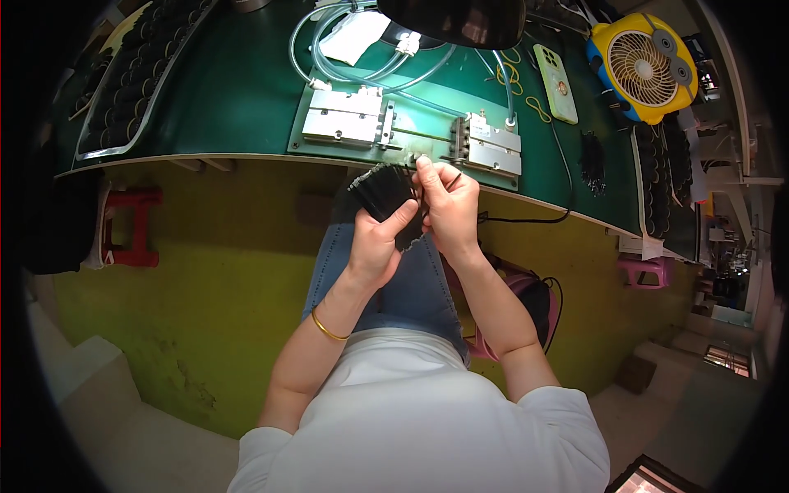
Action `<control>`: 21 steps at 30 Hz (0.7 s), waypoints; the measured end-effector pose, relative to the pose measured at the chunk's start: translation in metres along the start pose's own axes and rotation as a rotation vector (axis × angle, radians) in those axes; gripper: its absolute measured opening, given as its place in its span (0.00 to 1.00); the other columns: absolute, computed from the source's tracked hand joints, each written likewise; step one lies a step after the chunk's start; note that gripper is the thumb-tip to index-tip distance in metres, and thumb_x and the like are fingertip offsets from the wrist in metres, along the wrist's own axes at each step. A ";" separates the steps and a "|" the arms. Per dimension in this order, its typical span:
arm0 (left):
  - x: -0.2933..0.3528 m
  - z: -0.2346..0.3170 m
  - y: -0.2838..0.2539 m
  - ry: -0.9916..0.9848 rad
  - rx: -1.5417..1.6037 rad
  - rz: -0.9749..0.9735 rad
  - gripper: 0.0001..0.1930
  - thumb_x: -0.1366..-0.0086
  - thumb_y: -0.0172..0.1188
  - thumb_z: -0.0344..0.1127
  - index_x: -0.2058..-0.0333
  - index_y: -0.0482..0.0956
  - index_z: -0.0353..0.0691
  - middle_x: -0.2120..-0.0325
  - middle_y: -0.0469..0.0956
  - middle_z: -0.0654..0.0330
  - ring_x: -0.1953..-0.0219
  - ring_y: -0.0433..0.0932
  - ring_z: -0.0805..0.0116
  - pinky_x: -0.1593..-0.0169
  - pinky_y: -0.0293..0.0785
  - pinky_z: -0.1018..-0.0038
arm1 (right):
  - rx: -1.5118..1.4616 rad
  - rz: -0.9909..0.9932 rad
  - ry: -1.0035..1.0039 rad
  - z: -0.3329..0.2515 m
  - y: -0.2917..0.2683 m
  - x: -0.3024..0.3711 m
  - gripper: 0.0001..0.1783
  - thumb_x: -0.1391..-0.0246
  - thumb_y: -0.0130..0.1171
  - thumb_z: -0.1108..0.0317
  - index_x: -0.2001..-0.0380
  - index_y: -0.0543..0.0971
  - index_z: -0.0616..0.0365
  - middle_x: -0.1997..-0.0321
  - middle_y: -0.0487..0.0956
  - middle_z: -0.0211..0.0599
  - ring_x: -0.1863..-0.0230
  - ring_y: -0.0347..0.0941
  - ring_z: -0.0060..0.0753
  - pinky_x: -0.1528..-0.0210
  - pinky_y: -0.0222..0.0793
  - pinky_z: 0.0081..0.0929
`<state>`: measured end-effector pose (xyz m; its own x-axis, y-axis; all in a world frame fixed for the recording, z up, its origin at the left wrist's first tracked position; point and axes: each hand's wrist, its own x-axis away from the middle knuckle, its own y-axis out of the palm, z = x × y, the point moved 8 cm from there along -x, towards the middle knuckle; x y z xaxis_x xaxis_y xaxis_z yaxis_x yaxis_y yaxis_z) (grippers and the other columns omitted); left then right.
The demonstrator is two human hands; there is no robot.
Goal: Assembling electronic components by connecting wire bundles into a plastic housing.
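A bundle of thin dark strips (382, 195) is gripped in the left hand (378, 242), its thumb pressed across the flat face, above the lap and just in front of the bench edge. Beside it, the right hand (448, 205) is closed in a pinch near the bundle's upper corner, a thin dark strand (457, 180) apparently caught between its fingers; whether the strand is joined to the bundle cannot be told.

For steady work, the strips are best held flat and even, with enough thumb pressure to stop them fanning out, while only fingertip force is applied by the right hand. A view of the pinched corner, unblocked by the knuckles, would be an advantage.

Just beyond the hands, 2 silver metal blocks, 1 at left (341, 115) and 1 at right (493, 148), are mounted on a green plate, and clear tubing (292, 48) is looped behind them. A black lamp shade (452, 16) is hung above. Farther right, a phone (549, 70), a yellow fan (645, 70) and a small dark pile (592, 160) are set out; at far left, dark rolls (131, 90) are laid in rows.
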<state>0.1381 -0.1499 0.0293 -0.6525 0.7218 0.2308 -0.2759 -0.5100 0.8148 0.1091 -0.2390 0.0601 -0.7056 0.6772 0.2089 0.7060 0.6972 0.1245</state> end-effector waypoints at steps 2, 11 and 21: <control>0.002 0.002 -0.001 0.005 -0.010 0.007 0.06 0.43 0.53 0.23 0.66 0.72 0.35 0.73 0.74 0.61 0.74 0.72 0.73 0.70 0.70 0.79 | 0.023 -0.011 -0.017 -0.004 0.003 0.003 0.11 0.48 0.53 0.65 0.76 0.77 0.61 0.89 0.68 0.24 0.94 0.55 0.10 0.94 0.50 0.10; 0.003 0.000 -0.005 -0.001 -0.040 0.039 0.06 0.44 0.54 0.23 0.67 0.73 0.35 0.74 0.74 0.62 0.76 0.73 0.74 0.72 0.71 0.79 | 0.066 0.009 -0.048 -0.007 0.004 0.006 0.11 0.47 0.52 0.66 0.75 0.76 0.62 0.88 0.68 0.24 0.93 0.55 0.09 0.94 0.51 0.10; -0.002 0.001 -0.004 0.024 -0.049 0.023 0.07 0.45 0.55 0.22 0.65 0.73 0.34 0.73 0.74 0.61 0.75 0.73 0.74 0.71 0.71 0.80 | -0.022 0.030 0.007 0.001 0.000 0.001 0.12 0.47 0.52 0.65 0.77 0.76 0.62 0.90 0.67 0.24 0.94 0.55 0.10 0.95 0.49 0.11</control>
<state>0.1411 -0.1486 0.0262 -0.6755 0.6987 0.2357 -0.2945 -0.5487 0.7824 0.1082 -0.2381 0.0593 -0.6839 0.6957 0.2198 0.7278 0.6714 0.1396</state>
